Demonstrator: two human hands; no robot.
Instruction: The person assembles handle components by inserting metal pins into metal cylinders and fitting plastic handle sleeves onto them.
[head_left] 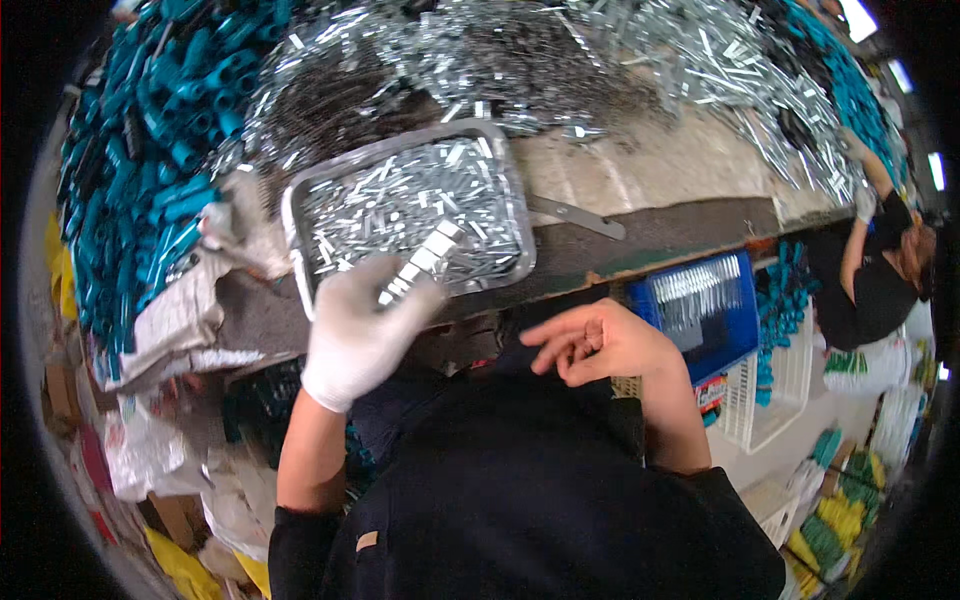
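My left hand (362, 325), in a white glove, grips a neat stack of small shiny metal pieces (422, 262) just over the near edge of a metal tray (296, 255). The tray is full of loose metal pieces of the same kind (410, 200). My right hand (598, 340) is bare, fingers loosely curled, and holds nothing; it hovers near my chest, below the table edge and to the right of the tray.
A big heap of metal pieces (560, 60) covers the far table. Teal plastic handles (150, 150) pile up at the left. A flat metal strip (575, 212) lies right of the tray. A blue crate (700, 310) and white basket (775, 390) sit lower right. Another person (875, 270) works at the right.
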